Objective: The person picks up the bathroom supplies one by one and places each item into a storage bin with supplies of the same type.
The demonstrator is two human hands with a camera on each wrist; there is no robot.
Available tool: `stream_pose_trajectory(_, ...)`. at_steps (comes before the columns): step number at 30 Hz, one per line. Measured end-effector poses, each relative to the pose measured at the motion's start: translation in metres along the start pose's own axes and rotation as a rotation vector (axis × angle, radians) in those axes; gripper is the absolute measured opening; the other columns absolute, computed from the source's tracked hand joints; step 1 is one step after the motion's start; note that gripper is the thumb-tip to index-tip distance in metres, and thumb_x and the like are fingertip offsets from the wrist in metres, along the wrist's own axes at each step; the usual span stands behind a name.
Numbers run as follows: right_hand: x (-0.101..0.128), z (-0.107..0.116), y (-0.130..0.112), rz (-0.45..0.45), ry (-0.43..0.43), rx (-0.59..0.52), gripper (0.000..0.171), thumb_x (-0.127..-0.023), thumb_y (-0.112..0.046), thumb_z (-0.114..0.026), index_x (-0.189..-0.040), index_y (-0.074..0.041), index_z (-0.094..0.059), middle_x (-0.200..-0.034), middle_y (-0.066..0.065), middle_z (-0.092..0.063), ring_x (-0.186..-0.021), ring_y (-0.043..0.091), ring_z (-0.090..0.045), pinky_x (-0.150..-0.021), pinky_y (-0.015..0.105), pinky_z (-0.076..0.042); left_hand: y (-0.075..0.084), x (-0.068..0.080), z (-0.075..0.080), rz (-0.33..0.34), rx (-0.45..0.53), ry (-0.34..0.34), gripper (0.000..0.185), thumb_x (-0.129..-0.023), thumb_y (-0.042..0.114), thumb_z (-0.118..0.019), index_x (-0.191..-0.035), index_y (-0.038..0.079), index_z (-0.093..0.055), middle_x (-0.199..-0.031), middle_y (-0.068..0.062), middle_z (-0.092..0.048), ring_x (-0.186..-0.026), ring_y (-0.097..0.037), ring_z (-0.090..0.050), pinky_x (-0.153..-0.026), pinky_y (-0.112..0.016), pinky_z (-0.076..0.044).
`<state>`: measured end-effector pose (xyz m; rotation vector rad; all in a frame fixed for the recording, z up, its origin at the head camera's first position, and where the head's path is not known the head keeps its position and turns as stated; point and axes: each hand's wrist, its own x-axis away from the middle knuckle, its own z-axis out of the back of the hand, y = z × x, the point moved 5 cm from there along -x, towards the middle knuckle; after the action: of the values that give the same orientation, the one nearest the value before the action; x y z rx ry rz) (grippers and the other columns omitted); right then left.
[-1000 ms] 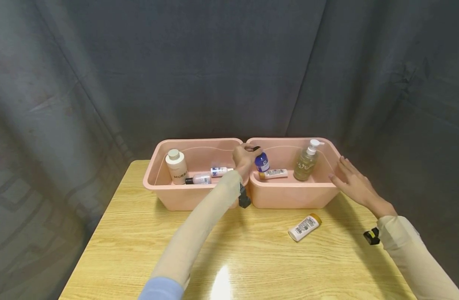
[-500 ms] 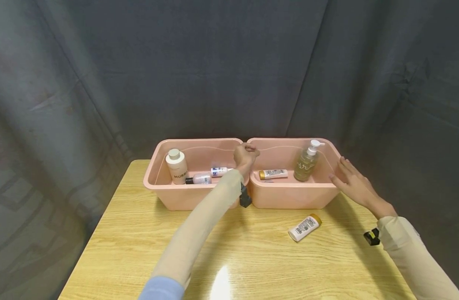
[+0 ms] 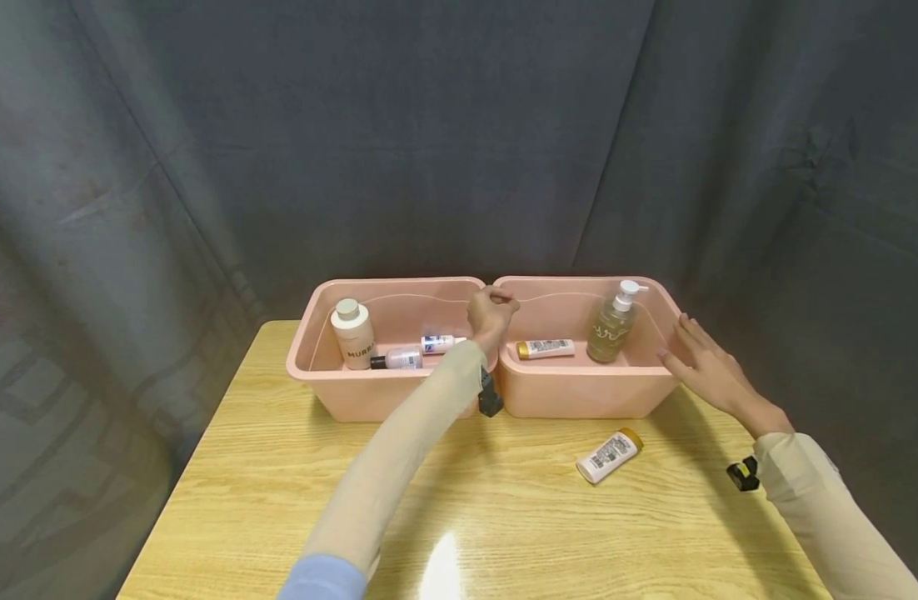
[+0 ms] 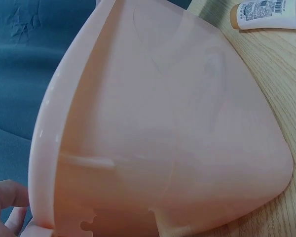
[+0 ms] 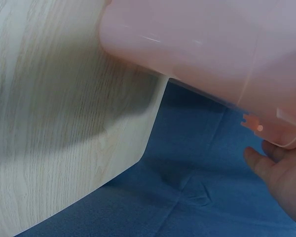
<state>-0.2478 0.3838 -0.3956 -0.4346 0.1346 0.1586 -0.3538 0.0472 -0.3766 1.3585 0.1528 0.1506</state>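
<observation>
My left hand (image 3: 492, 315) hovers over the adjoining ends of two pink bins, its fingers loosely bent with nothing seen between them. In the left wrist view, the fingers of that left hand (image 4: 5, 202) appear at the lower left, close to the bin's rim (image 4: 42, 148). My right hand (image 3: 710, 367) lies against the outer end of the right bin (image 3: 579, 393), fingers mostly straight. The right wrist view has the right hand (image 5: 286, 177) at the bin's edge. Inside the right bin are a small white bottle with a gold cap (image 3: 545, 348) and a pump bottle (image 3: 611, 329).
The left bin (image 3: 391, 392) holds a large white bottle (image 3: 354, 333), a black-capped bottle (image 3: 399, 358) and a small white-and-blue bottle (image 3: 438, 342). Another gold-capped bottle (image 3: 611, 456) lies on the wooden table (image 3: 519, 508). A dark curtain (image 3: 429, 150) hangs behind.
One second ago my left hand held a blue, dark-capped bottle over the right bin. It let go, and the bottle dropped out of sight behind the front wall. My right hand stays put.
</observation>
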Motion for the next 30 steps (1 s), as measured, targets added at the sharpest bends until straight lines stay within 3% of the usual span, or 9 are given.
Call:
stream_pose_trajectory(13,-0.0001,0.0003,0.0014,0.016,0.008,0.002,0.075,-0.102,-0.043,-0.047,-0.151,0.009,-0.024,-0.162,0.024,-0.008,-0.148,0.043,-0.007,-0.101,0.078,-0.019,-0.0012,-0.0012,0.0005,0.032,0.049,0.010,0.011,-0.082,0.003,-0.077,-0.092,0.006,-0.074,-0.086,-0.004,-0.071,-0.074,-0.016,-0.065,-0.069,-0.024,-0.054)
stream_pose_trajectory(19,-0.0002,0.0001,0.0008,0.028,0.013,0.005,0.074,-0.103,-0.041,-0.048,-0.151,0.010,-0.024,-0.161,0.025,-0.008,-0.147,0.043,-0.007,-0.100,0.078,-0.019,-0.0011,-0.0004,0.0009,0.070,0.117,0.000,0.010,-0.083,0.001,-0.075,-0.092,0.005,-0.073,-0.086,-0.005,-0.069,-0.075,-0.017,-0.068,-0.070,-0.025,-0.057)
stream_pose_trajectory(30,-0.0006,0.0009,0.0010,0.010,0.010,0.000,0.076,-0.102,-0.044,-0.048,-0.151,0.009,-0.025,-0.162,0.024,-0.008,-0.147,0.044,-0.009,-0.102,0.077,-0.018,0.0005,0.0000,0.0012,0.054,0.211,-0.040,0.011,-0.086,0.000,-0.073,-0.097,0.003,-0.071,-0.087,-0.006,-0.067,-0.079,-0.019,-0.068,-0.072,-0.025,-0.058)
